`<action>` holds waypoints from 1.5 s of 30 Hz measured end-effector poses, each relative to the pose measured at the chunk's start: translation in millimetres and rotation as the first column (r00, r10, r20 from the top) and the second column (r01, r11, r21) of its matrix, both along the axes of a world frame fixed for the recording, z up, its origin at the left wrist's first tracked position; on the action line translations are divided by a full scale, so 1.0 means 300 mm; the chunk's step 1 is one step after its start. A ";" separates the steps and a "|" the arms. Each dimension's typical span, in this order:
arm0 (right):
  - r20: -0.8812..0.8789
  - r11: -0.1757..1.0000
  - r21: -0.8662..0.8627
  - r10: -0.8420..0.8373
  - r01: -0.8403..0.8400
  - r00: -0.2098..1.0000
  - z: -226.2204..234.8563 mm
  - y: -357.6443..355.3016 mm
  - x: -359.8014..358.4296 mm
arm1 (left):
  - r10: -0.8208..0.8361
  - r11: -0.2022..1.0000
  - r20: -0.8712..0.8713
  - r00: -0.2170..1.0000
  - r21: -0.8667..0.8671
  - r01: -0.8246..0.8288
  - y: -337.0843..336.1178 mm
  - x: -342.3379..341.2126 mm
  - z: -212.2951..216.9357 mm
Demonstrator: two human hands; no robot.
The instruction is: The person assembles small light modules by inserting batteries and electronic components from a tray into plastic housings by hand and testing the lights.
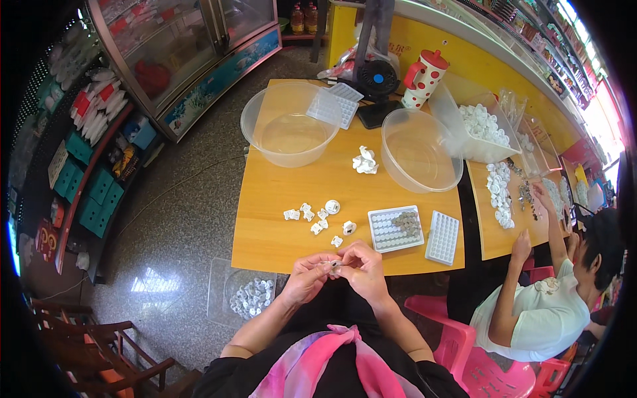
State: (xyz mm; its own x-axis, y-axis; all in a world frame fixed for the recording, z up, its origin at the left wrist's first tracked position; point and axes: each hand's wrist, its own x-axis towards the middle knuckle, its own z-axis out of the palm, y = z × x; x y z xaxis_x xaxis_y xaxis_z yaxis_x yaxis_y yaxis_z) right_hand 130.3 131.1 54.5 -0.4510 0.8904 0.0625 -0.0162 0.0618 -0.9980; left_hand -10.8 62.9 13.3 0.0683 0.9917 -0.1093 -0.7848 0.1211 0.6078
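Close together at the table's front edge, my left hand (308, 276) and my right hand (364, 270) both pinch one small whitish piece (334, 265) with a dark spot on it. Its exact kind is too small to make out, and fingers cover much of it. Just beyond my hands lie several small white plastic parts (321, 224), one of them rounder (332, 207). To the right of them sits a white tray (396, 227) with round pockets, partly filled with small greyish pieces (407, 224). A second white pocketed tray (441, 237) stands beside it.
Two clear plastic tubs (290, 149) (422, 151) stand farther back, with a crumpled white tissue (364, 160) between them. A polka-dot tumbler (425, 79) and a black fan (377, 79) are behind. A clear bin (252, 296) of white parts is low at left. Another person (531, 305) works at right.
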 end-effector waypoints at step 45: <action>-0.052 0.904 0.427 0.016 0.008 0.999 -0.001 -0.004 -0.037 | -0.019 1.000 0.279 0.960 0.013 0.016 0.032 -0.063 -0.004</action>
State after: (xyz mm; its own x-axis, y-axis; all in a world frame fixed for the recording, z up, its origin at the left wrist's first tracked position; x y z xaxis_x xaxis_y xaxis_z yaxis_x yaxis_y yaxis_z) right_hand 119.3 129.8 54.3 -0.4396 0.7715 0.4599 -0.0697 0.4812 -0.8738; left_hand -29.7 72.6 12.2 0.1114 0.9911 -0.0730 -0.9212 0.1306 0.3666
